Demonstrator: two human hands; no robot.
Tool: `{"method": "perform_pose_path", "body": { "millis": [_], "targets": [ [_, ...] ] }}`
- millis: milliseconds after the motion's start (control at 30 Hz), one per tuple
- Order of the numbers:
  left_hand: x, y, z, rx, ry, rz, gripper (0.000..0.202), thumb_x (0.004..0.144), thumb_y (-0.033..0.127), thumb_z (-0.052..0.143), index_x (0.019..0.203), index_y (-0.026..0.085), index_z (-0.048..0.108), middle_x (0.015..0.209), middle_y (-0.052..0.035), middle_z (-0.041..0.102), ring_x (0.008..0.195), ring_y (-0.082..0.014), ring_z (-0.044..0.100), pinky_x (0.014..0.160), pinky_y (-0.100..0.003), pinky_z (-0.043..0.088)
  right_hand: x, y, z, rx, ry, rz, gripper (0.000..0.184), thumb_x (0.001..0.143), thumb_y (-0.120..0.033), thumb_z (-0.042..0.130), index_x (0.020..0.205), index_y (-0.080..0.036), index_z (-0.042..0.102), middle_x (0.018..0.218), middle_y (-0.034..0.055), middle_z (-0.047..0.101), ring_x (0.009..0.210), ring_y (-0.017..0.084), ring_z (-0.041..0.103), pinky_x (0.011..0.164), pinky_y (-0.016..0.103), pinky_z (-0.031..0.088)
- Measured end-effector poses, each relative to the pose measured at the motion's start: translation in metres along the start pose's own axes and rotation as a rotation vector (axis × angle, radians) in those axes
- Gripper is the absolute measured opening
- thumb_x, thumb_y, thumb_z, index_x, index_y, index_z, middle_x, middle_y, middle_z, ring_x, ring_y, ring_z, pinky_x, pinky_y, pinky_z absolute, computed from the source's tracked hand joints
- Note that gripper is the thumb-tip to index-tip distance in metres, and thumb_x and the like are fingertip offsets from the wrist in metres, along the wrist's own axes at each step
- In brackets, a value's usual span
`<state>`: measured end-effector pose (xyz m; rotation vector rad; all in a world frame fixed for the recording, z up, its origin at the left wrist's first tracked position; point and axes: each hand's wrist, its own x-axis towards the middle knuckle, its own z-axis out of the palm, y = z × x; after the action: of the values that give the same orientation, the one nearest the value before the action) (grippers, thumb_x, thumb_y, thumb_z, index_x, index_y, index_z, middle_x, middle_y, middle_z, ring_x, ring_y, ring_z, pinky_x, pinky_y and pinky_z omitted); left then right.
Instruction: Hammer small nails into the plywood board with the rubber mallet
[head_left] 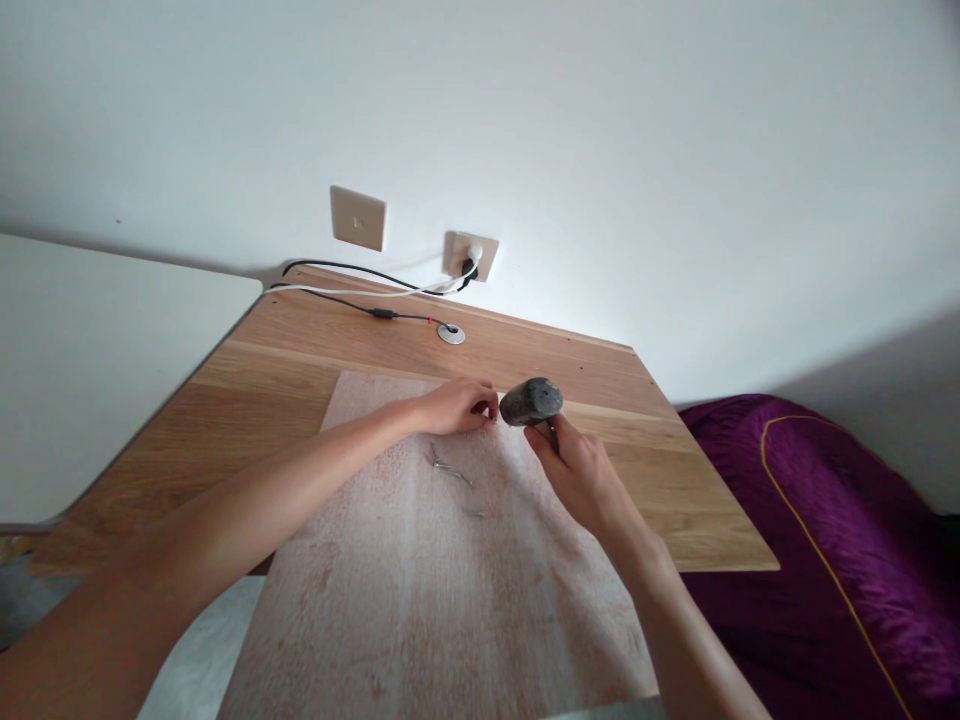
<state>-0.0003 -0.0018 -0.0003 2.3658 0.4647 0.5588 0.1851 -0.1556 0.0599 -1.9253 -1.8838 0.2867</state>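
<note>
1. The handle of the dark grey, blunt-headed hammer [531, 401] is almost wholly hidden inside the closed right hand [577, 470].
2. The tiny grey object [493, 419] pinched by the left hand [454, 407] is too small to identify.
3. The thin grey metal pieces [450, 468] lying loose are too small to count.
4. The pale wooden board [420, 600] is cut off at the bottom edge, and the purple quilted bedcover [825, 560] at the right.

No writing or label can be read anywhere.
</note>
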Motion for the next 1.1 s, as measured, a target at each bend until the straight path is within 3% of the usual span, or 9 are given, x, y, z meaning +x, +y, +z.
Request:
{"method": "perform_pose_path", "body": {
  "millis": [200, 333, 567, 700, 800, 933, 1100],
  "targets": [
    [-0.0008, 0.0011, -0.0008, -0.007, -0.016, -0.006, 0.009, 0.085, 0.021, 0.072, 0.092, 0.015, 0.071, 0.089, -0.0028, 0.064, 0.078, -0.0163, 0.06, 0.069, -0.026, 0.04, -0.0002, -0.0065, 0.0013, 0.018, 0.048, 0.015, 0.022, 0.103, -0.043, 0.046, 0.093, -0.025, 0.054, 0.081, 0.0108, 0.075, 0.078, 0.031, 0.072, 0.063, 0.032, 0.038],
    [-0.0011, 0.0018, -0.0007, 0.003, 0.007, -0.012, 0.033, 0.077, 0.034, 0.084, 0.099, 0.016, 0.068, 0.09, -0.0023, 0.063, 0.081, -0.0186, 0.059, 0.07, -0.027, 0.041, 0.0004, -0.0054, 0.006, -0.017, -0.05, -0.008, 0.015, 0.101, -0.035, 0.048, 0.096, -0.025, 0.057, 0.081, 0.0113, 0.076, 0.076, 0.031, 0.074, 0.062, 0.033, 0.037],
    [0.0008, -0.002, 0.0013, 0.005, 0.005, -0.014, 0.003, 0.086, 0.019, 0.071, 0.086, 0.016, 0.072, 0.08, -0.0015, 0.062, 0.073, -0.0157, 0.057, 0.068, -0.026, 0.039, -0.0004, -0.002, 0.0009, -0.012, 0.035, 0.003, 0.021, 0.102, -0.04, 0.046, 0.091, -0.025, 0.055, 0.079, 0.0111, 0.074, 0.076, 0.031, 0.073, 0.062, 0.032, 0.037],
    [0.0011, -0.0015, 0.0019, -0.008, -0.021, 0.0, 0.006, 0.087, 0.014, 0.067, 0.087, 0.015, 0.073, 0.081, -0.002, 0.064, 0.074, -0.0156, 0.059, 0.069, -0.026, 0.039, -0.0012, -0.0048, -0.0028, -0.016, 0.061, 0.023, 0.024, 0.102, -0.043, 0.046, 0.093, -0.025, 0.058, 0.078, 0.0102, 0.073, 0.076, 0.031, 0.073, 0.061, 0.031, 0.036],
    [0.0, 0.001, 0.0006, 0.002, -0.025, -0.014, 0.009, 0.085, 0.019, 0.073, 0.093, 0.015, 0.072, 0.086, -0.0019, 0.064, 0.078, -0.0167, 0.06, 0.07, -0.027, 0.039, -0.0018, -0.0064, -0.0009, -0.005, 0.087, 0.019, 0.025, 0.104, -0.043, 0.046, 0.095, -0.024, 0.059, 0.08, 0.0111, 0.075, 0.076, 0.031, 0.073, 0.063, 0.032, 0.038],
    [-0.0013, 0.0035, -0.0011, 0.02, -0.008, -0.022, 0.031, 0.078, 0.031, 0.084, 0.097, 0.014, 0.068, 0.089, -0.0017, 0.062, 0.08, -0.018, 0.057, 0.069, -0.027, 0.039, -0.0018, -0.0042, 0.005, -0.029, -0.02, -0.033, 0.017, 0.102, -0.035, 0.047, 0.096, -0.024, 0.058, 0.081, 0.0121, 0.076, 0.075, 0.031, 0.073, 0.062, 0.032, 0.037],
    [-0.0011, 0.002, -0.0004, 0.008, 0.01, -0.02, 0.014, 0.082, 0.024, 0.075, 0.09, 0.016, 0.068, 0.081, 0.0, 0.059, 0.073, -0.0157, 0.055, 0.066, -0.026, 0.038, -0.0019, 0.0004, 0.0053, -0.026, -0.016, -0.011, 0.016, 0.101, -0.036, 0.048, 0.096, -0.024, 0.057, 0.081, 0.0116, 0.077, 0.075, 0.031, 0.074, 0.062, 0.032, 0.038]
  ]
}}
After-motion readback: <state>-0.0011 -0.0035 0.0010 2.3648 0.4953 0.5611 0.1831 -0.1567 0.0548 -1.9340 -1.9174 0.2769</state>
